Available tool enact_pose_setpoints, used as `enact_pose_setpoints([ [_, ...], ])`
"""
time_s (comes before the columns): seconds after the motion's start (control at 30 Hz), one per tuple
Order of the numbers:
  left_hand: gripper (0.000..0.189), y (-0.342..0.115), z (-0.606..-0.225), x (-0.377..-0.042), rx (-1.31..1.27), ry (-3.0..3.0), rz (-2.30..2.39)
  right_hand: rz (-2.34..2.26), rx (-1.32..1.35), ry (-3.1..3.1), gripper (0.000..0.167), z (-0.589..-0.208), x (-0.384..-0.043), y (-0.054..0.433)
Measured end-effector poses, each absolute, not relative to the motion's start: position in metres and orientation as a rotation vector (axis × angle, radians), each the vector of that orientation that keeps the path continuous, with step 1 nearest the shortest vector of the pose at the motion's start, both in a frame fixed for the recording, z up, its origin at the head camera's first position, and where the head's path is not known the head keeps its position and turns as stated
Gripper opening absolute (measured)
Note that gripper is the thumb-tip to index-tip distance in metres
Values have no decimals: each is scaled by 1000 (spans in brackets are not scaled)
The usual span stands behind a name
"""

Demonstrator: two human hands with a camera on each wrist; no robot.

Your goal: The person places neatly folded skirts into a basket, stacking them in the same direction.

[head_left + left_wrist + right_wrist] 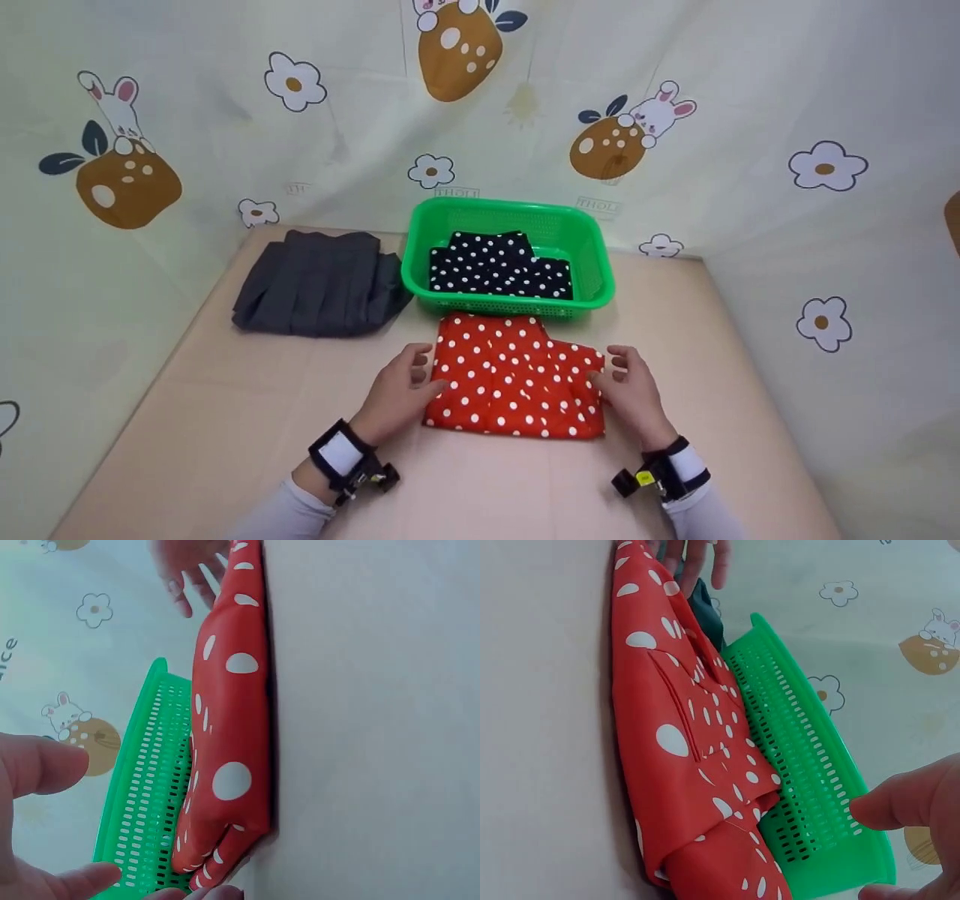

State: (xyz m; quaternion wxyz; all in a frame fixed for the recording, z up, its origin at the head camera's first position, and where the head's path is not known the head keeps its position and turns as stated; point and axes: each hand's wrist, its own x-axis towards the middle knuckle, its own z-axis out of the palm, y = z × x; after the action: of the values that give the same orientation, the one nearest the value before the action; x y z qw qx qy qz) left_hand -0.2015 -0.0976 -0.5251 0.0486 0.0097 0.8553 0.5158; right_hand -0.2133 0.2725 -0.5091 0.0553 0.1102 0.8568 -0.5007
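A folded red garment with white polka dots lies on the table in front of the basket, thick and layered at its near edge in both wrist views. My left hand is at its left side, thumb over the edge in the head view, fingers loosely bent. At the opposite side is my right hand, its thumb overlapping the garment's right edge. Both wrist views show thumb and fingers spread apart, with no cloth pinched between them. Behind the garment stands a green plastic basket holding a folded black garment with white dots.
A folded dark grey pleated garment lies left of the basket. The table has a pale beige covering. Hanging fabric with rabbit and flower prints surrounds it at the back and sides. Each wrist carries a strapped camera.
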Motion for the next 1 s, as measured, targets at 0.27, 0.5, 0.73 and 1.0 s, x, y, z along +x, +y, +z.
enact_pose_setpoints([
  [0.27, 54, -98, -528, -203, -27, 2488, 1690, -1728, 405, 2389, 64, -510, -215, 276],
  [0.5, 51, -98, -527, -203, -71, 2441, 1725, -1920, 469, 2219, 67, -512, -219, 279],
  [0.73, 52, -97, -523, -201, -174, 2319, 1741, -1867, 451, 2171, 70, -515, -218, 286],
  [1.0, 57, -97, -521, -203, -252, 2098, 1924, -1879, 442, 2108, 78, -515, -217, 287],
])
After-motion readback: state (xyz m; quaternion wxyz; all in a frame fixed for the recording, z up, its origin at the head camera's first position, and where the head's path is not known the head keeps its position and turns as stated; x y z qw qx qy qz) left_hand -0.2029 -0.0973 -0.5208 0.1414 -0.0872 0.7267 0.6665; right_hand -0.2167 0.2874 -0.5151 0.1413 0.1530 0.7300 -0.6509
